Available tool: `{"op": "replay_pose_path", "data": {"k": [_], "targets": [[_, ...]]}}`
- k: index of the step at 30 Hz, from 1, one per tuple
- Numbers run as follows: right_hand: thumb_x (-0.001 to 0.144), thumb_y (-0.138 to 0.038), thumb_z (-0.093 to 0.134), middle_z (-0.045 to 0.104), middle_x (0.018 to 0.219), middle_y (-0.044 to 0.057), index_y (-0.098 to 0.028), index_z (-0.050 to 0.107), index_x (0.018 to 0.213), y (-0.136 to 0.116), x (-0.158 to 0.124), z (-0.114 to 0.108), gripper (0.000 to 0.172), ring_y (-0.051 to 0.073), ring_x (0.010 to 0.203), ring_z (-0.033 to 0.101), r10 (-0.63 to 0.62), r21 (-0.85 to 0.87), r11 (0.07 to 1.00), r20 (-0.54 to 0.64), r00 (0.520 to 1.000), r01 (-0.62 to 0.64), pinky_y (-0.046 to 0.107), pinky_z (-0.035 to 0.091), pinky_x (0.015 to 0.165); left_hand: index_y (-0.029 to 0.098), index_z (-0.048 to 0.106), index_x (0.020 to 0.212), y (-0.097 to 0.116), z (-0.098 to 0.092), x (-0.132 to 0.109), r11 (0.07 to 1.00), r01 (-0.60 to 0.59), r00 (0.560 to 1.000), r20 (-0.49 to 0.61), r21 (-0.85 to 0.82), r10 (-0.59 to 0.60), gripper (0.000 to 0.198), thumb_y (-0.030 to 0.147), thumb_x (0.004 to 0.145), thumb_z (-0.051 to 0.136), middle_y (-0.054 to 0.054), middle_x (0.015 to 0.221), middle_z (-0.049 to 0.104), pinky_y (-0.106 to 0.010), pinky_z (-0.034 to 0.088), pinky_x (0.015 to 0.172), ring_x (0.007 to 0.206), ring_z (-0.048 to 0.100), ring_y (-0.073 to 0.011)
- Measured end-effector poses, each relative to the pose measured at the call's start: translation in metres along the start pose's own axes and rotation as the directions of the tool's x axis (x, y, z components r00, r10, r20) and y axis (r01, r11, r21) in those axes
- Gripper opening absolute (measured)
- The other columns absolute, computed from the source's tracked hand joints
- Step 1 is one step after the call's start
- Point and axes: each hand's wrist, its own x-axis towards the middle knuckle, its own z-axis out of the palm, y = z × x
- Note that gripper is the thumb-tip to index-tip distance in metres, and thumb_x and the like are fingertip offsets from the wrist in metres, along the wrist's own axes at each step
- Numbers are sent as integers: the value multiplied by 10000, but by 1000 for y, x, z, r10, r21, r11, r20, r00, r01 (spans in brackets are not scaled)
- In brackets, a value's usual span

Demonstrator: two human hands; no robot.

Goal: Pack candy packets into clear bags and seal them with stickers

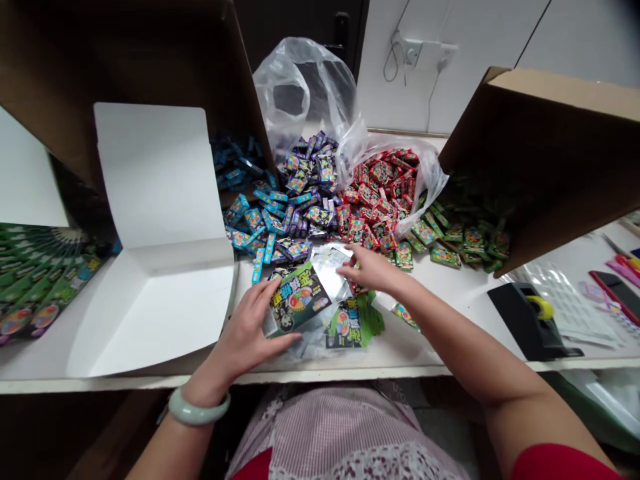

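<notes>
Left hand (250, 323): holds green-black packet (299, 301)
Right hand (369, 269): narrow at clear bag (331, 265), grip unclear
Fanned packets (37, 290): left, seemingly done
Small boxes (383, 177): far, loose, seemingly remaining

green-black packet's (300, 300) small print unreadable, left carton (165, 60) cropped above

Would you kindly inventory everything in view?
Cardboard boxes: two, brown, either side
Small packs: many, blue, purple, red and green, left to right
Plastic bags: several, clear, centre
Folded card: one, white, left
Printed packets: several, mostly green, front
Fanned packets: many, mostly green, far left
Tape dispenser: one, black, right
Sundries: several, mixed, far right
Sockets: two, white, back
Counter: one, white, beneath
Bracelet: one, pale green, lower left
Striped garment: one, pinkish, below
Left hand: one, bare, holding packet
Right hand: one, bare, centre
</notes>
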Motion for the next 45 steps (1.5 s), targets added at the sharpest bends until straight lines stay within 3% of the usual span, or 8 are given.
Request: {"op": "replay_pose_path", "data": {"k": [4, 8, 16, 22, 27, 37, 41, 45], "targets": [[799, -355, 711, 652, 1160, 136, -166, 483, 1318, 43, -4, -16, 598, 255, 1042, 631, -145, 150, 979, 40, 989, 137, 423, 493, 918, 273, 236, 1481, 0, -2, -3, 1000, 25, 1000, -12, -9, -25, 882, 512, 774, 706, -129, 1331, 440, -534, 412, 1068, 1261, 454, -339], [605, -296, 850, 383, 1495, 165, -206, 408, 1414, 65, -7, -2, 926, 361, 1410, 282, -260, 34, 965, 202, 944, 259, 588, 253, 1116, 254, 268, 1470, 3, 2, 1, 999, 14, 1000, 25, -46, -13, 883, 511, 757, 721, -133, 1351, 438, -529, 409, 1075, 1263, 457, -337], [769, -251, 679, 438, 1401, 113, -273, 396, 1424, 34, -50, -27, 714, 276, 1325, 410, -451, 131, 876, -125, 884, 465, 475, 359, 1101, 254, 244, 1486, 5, 9, 6, 998, -43, 999, 30, -40, 45, 935, 480, 735, 753, -139, 1356, 429, -548, 407, 1070, 1265, 441, -348], [795, -269, 666, 436, 1422, 112, -292, 352, 1471, -1, -80, -56, 746, 297, 1285, 429, -584, -52, 800, 162, 796, 597, 499, 412, 1044, 213, 230, 1503, 11, 13, 17, 982, -182, 979, 82, -55, 186, 1023, 438, 684, 799, -157, 1355, 430, -550, 399, 1066, 1246, 439, -363], [758, -282, 724, 484, 1361, 169, -189, 449, 1405, -10, -76, -47, 710, 327, 1225, 471, -547, -180, 801, 167, 820, 571, 494, 456, 995, 205, 245, 1499, 19, 15, 18, 975, -205, 971, 108, -86, 213, 1009, 438, 684, 793, -158, 1348, 435, -547, 407, 1049, 1241, 440, -362], [701, -396, 812, 421, 1429, 149, -259, 263, 1475, -9, -73, -22, 959, 301, 1277, 470, -516, 162, 845, -2, 856, 510, 458, 455, 1026, 199, 264, 1486, 20, 22, 9, 981, -153, 983, 84, -120, 164, 998, 462, 676, 784, -160, 1334, 446, -549, 403, 1046, 1231, 449, -358], [864, -383, 649, 575, 1255, 119, -285, 351, 1430, -9, -74, 0, 647, 281, 1153, 557, -365, 213, 885, -235, 901, 414, 498, 468, 976, 197, 247, 1489, 22, 23, 7, 992, -78, 997, 10, -101, 80, 1024, 449, 662, 797, -164, 1341, 437, -556, 401, 1050, 1237, 444, -362], [925, -327, 544, 669, 1110, 91, -290, 530, 1312, -13, -75, 10, 388, 266, 1064, 602, -391, 217, 879, -177, 903, 424, 499, 466, 938, 218, 246, 1488, 18, 20, 5, 989, -64, 998, 21, -134, 67, 1027, 431, 654, 807, -153, 1336, 444, -552, 398, 1059, 1246, 442, -354]]}}
